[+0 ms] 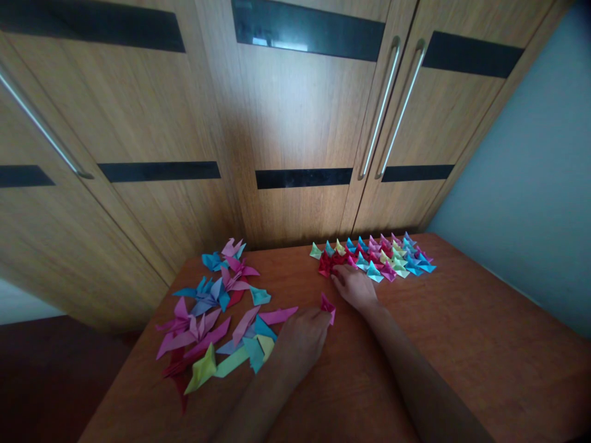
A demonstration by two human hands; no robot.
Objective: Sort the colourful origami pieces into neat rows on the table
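My left hand [302,337] is closed, with a magenta folded-paper boat [328,309] pinched at its fingertips just above the table. Farther forward, my right hand [355,285] reaches the front left of a block of small paper boats [388,271]. Its fingers are curled against a red paper boat [324,265], and the fingertips are partly hidden. The boats stand close together in rows, in blue, pink, yellow, green and red. Left of my left hand lie several loose folded papers, among them a pink paper crane [239,268] and a yellow folded piece [202,368].
The reddish-brown wooden table [462,344] stands against a wooden wardrobe [295,117] with metal handles. A pale wall [526,215] rises on the right. One small turquoise paper piece [260,296] lies at the right edge of the loose pile.
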